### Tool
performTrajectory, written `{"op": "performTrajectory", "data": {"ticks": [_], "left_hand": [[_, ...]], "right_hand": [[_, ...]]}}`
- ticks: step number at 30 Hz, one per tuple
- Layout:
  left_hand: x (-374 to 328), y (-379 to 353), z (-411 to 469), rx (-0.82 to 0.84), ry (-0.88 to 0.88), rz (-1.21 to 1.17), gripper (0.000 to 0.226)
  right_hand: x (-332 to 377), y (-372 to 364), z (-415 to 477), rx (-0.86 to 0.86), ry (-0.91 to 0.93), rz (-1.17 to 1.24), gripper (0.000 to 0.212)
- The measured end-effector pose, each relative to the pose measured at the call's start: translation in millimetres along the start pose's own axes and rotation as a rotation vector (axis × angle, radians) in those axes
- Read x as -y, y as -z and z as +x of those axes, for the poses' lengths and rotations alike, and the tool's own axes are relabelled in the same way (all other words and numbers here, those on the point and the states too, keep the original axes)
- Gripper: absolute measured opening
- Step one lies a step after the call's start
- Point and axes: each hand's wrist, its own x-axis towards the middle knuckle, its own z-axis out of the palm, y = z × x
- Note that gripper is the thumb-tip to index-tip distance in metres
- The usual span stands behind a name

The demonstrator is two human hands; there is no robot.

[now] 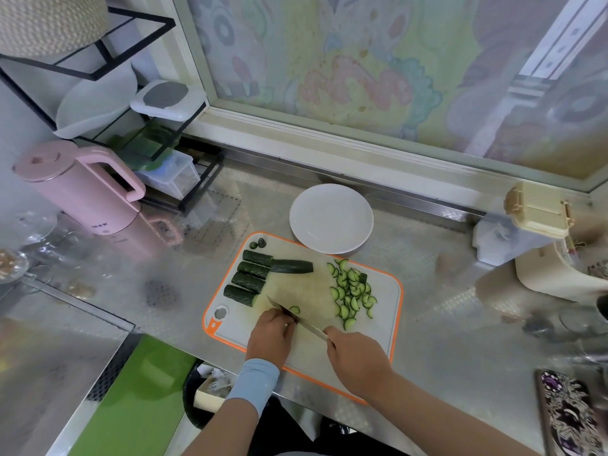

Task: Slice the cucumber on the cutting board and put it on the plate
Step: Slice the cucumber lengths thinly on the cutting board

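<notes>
A white cutting board (378,327) with an orange rim lies on the steel counter. Several dark green cucumber chunks (251,280) lie at its left end, and a heap of half-moon slices (352,292) lies at its right. My right hand (357,358) grips the handle of a knife (296,319), whose blade angles up-left across the board. My left hand (271,334) sits curled against the blade on a cucumber piece that it mostly hides; one slice (294,309) lies just beyond the blade. A white plate (331,218) stands empty behind the board.
A pink kettle (79,189) and a black wire rack (98,93) with containers stand at the left. A beige lidded box (539,209) and a beige appliance (559,274) are at the right. A patterned phone (569,416) lies near the front right edge.
</notes>
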Motion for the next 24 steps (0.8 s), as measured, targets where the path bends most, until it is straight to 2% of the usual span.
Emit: {"op": "performTrajectory", "data": {"ticks": [8,13,24], "left_hand": [[0,-3,-3,-0.047,-0.012,-0.054,0.008],[1,-1,-1,-0.026,0.015,-0.071,0.009],[1,-1,-1,-0.024,0.028,-0.049,0.013]], "right_hand": [[12,-8,18,0.061,-0.017,-0.026,0.021],[15,-7,26,0.08,-0.008,-0.02,0.021],[6,0,4,-0.022,0.017,-0.011,0.024]]}}
